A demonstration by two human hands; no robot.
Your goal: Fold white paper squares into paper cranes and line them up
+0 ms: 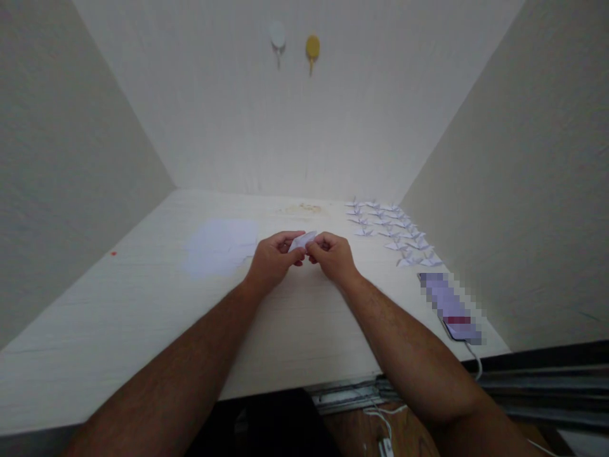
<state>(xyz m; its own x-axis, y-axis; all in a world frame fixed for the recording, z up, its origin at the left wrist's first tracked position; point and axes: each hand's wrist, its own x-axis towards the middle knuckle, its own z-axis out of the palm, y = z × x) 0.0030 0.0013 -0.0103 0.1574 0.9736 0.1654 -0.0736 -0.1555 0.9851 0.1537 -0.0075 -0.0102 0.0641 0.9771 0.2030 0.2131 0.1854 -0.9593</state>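
Note:
A small folded piece of white paper [302,241] is held up between my two hands above the middle of the table. My left hand [275,257] pinches its left side, thumb in front and fingers behind. On the other side, the fingertips of my right hand [332,255] grip the paper's right end. Parts of the paper are covered by my fingers. White paper sheets [216,247] lie flat on the table to the left of my left hand. Beyond my right hand, several folded white paper cranes [390,228] stand in rows.
A phone [450,308], partly pixelated, lies at the table's right edge with a white cable [474,362] running off it. Walls close in the white table [118,330] at the back and sides. Two round hooks, one white [277,35] and one yellow [313,47], are on the back wall.

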